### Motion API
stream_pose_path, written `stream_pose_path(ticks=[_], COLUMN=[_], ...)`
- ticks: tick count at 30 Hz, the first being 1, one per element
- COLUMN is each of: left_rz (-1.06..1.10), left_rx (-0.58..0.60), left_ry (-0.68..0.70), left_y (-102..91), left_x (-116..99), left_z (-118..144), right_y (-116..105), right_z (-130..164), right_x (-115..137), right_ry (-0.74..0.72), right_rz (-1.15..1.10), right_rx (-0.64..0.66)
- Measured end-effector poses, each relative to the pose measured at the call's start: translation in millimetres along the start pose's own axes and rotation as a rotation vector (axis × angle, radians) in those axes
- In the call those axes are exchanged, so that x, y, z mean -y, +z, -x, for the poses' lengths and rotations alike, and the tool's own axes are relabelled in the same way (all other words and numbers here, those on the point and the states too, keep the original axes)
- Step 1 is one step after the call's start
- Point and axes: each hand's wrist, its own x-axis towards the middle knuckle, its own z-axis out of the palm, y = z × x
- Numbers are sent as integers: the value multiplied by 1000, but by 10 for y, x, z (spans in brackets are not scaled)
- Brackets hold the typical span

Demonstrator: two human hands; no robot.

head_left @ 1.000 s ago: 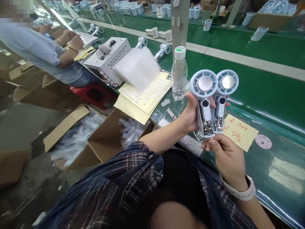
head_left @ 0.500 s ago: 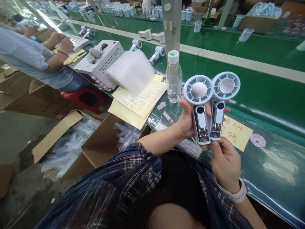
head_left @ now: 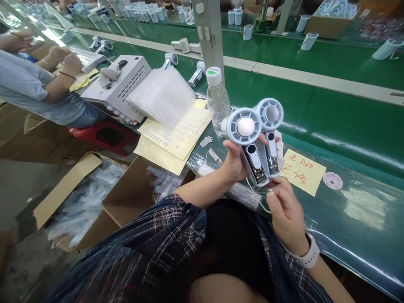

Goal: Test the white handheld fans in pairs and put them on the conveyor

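Two handheld fans [head_left: 255,141] are sitting side by side above the green conveyor's near edge [head_left: 347,139], round heads up and open handles facing the camera, the left hand [head_left: 235,162] wrapping their handles while the right hand [head_left: 284,210] is apparently pinching their lower ends.

Two matt plastic fans [head_left: 252,139] with shiny metal discs, glossy green belt [head_left: 347,122], clear plastic bottle [head_left: 217,103], yellow paper note [head_left: 303,171]
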Motion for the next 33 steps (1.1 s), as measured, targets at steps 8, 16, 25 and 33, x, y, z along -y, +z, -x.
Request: stream_pose_path(ticks=[8, 16, 25, 33], left_rz=[-125, 8, 45, -68], left_rx=[52, 103, 459, 339], left_ry=[-163, -389, -625, -653], left_y=[-106, -238, -196, -223], left_x=[-97, 90, 217, 264], left_z=[190, 359, 387, 422], right_y=[-431, -560, -458, -166], right_z=[-731, -643, -609, -449], right_x=[-554, -79, 13, 61], right_ry=[-18, -157, 290, 189], right_rz=[785, 418, -535, -452], right_rx=[-161, -489, 64, -109])
